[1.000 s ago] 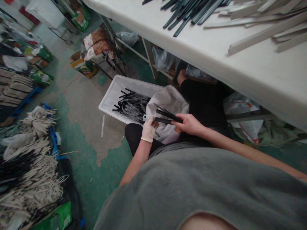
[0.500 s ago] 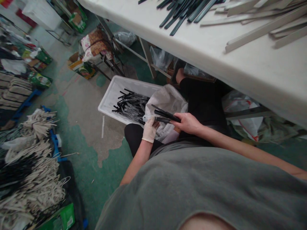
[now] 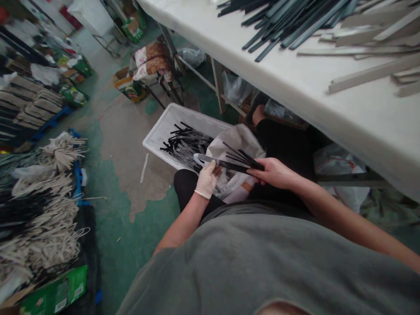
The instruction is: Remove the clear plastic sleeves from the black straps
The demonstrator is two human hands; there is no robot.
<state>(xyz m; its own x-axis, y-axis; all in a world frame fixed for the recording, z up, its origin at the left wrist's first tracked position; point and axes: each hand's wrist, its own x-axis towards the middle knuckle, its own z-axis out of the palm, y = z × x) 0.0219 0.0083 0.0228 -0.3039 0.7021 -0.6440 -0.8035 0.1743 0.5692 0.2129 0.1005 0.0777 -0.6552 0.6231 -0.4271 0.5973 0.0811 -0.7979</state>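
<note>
My right hand (image 3: 274,172), bare, is closed around a bunch of thin black strips (image 3: 241,159) that fan out to the left over my lap. My left hand (image 3: 207,180), in a white glove, pinches the near end of one plastic-wrapped black strip (image 3: 210,161) that sticks out from that bunch. Under both hands lies a crumpled pale plastic bag (image 3: 238,139). Just beyond it a white plastic bin (image 3: 160,129) on the floor holds several more wrapped black strips (image 3: 187,142).
A white table (image 3: 295,87) spans the upper right, carrying many long dark strips (image 3: 288,22) and pale strips (image 3: 370,72). Bundles of cord handles (image 3: 42,210) are heaped at left. Boxes and a stool (image 3: 152,63) stand farther off on the green floor.
The view has shifted slightly. My left hand has drawn one wrapped strip leftward out of the bunch, which my right hand still holds.
</note>
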